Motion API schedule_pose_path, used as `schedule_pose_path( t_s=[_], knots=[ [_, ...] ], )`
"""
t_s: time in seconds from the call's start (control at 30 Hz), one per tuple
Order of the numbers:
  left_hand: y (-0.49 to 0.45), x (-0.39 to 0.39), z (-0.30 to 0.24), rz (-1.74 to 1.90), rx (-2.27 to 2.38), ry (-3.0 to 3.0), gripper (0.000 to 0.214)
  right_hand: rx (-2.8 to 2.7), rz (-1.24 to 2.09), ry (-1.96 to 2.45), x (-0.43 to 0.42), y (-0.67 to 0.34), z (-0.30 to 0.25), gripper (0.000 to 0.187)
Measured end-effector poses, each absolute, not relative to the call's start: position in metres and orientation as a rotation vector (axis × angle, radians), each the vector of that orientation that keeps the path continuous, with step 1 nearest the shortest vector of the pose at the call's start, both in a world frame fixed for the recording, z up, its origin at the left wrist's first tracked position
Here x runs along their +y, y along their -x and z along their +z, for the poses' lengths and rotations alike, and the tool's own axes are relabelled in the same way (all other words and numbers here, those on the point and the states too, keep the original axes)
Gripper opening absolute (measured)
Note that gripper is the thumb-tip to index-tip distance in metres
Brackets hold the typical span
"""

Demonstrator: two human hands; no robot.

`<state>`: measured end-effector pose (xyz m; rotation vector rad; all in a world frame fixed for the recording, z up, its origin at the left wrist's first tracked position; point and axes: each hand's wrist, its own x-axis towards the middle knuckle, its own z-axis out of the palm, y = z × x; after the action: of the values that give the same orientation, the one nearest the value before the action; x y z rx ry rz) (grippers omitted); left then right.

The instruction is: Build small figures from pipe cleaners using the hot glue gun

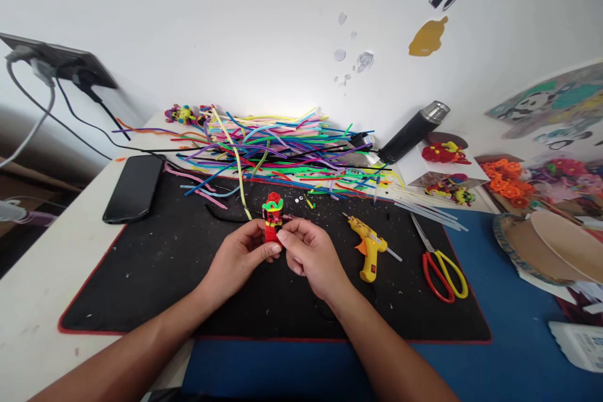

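Filling the background, a white wall rises behind a white table, which has a blue cover on its right part. A black mat with a red edge lies across the middle, partly over the blue. Along the mat's far side stretches a loose pile of pipe cleaners in many colours, some ends reaching onto the mat. A black flask with a silver cap leans at the pile's right end. Both hands are over the middle of the mat: the left hand is closed around the lower left of a small figure, thumb across its base, while the right hand pinches its right side between thumb and curled fingers. At the mat's far left corner lies a phone, dark screen up. Scissors with one red and one yellow handle rest on the right, near a yellow glue gun. Upright between the hands is the figure, red with a green-trimmed top. Just beyond it lie tiny white discs.
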<state>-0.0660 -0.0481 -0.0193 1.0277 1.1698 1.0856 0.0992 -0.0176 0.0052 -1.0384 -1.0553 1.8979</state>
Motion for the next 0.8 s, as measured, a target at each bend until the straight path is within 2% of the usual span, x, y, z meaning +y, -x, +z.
schedule_pose_path(
  t_s=[0.8],
  knots=[
    [0.0668, -0.0493, -0.0214, 1.067, 1.204, -1.067, 0.031, -1.057, 1.910, 1.089, -0.0168, -0.1002, 0.0072, 0.033]
  ],
)
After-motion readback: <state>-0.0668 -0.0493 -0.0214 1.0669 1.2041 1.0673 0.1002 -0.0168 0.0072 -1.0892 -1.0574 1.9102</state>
